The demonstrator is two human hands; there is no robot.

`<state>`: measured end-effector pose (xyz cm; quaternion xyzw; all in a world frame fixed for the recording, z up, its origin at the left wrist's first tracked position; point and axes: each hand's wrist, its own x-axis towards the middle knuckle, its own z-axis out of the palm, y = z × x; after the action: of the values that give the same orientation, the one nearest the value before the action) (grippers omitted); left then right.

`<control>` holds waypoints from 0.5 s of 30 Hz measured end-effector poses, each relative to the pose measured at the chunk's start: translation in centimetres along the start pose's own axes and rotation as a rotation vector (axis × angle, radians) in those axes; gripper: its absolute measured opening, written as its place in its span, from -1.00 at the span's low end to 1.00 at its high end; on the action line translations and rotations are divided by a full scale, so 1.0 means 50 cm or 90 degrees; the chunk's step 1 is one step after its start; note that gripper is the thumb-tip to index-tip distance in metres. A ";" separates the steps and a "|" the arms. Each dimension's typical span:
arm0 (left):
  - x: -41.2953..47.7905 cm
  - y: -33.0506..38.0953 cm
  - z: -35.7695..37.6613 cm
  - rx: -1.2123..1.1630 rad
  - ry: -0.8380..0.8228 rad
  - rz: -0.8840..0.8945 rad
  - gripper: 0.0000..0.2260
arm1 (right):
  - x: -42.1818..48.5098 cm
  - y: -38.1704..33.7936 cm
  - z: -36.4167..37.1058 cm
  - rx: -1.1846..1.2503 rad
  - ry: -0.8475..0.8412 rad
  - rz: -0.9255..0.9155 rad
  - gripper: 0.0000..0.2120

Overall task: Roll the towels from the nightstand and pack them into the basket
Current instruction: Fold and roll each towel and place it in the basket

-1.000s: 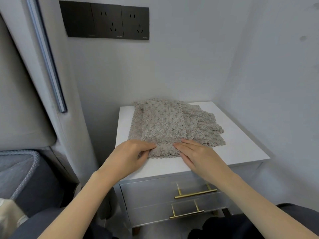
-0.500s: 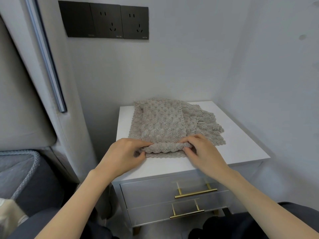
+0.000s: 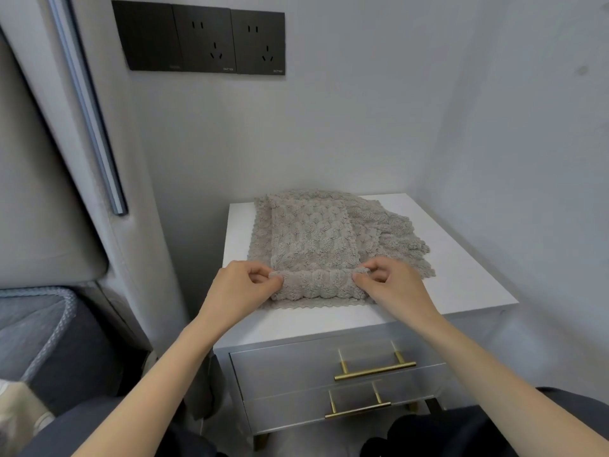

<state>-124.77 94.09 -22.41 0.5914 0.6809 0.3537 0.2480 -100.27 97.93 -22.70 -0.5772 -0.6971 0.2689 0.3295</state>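
1. We see the top towel [image 3: 311,237] on the nightstand [image 3: 468,288], folded into a strip, its near end curled into a short roll [image 3: 318,285].
2. Our left hand [image 3: 242,290] pinches the roll's left end and our right hand [image 3: 393,288] its right end. The hands are apart, with the roll between them.
3. The other towels [image 3: 395,232] lie under it, spilling right, with a scalloped edge near the nightstand's front edge.
4. There is bare top to the right and front. The walls [image 3: 494,127] are close behind and to the right.
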 end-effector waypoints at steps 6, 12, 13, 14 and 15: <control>-0.009 0.012 0.021 0.134 0.106 0.216 -0.84 | -0.012 -0.006 0.022 -0.205 0.177 -0.137 -0.87; -0.012 0.022 0.042 0.281 0.132 0.471 -0.66 | -0.032 -0.017 0.054 -0.365 0.202 -0.551 -0.76; -0.010 0.020 0.042 0.294 0.137 0.480 -0.66 | -0.033 -0.017 0.056 -0.373 0.195 -0.558 -0.74; -0.009 0.019 0.042 0.305 0.141 0.485 -0.68 | -0.035 -0.016 0.056 -0.380 0.188 -0.562 -0.72; -0.009 0.017 0.043 0.318 0.144 0.490 -0.70 | -0.036 -0.014 0.056 -0.388 0.178 -0.568 -0.73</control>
<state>-122.54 94.09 -23.12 0.8002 0.4991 0.3074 -0.1268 -102.67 96.05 -24.22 -0.3256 -0.8697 -0.1893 0.3189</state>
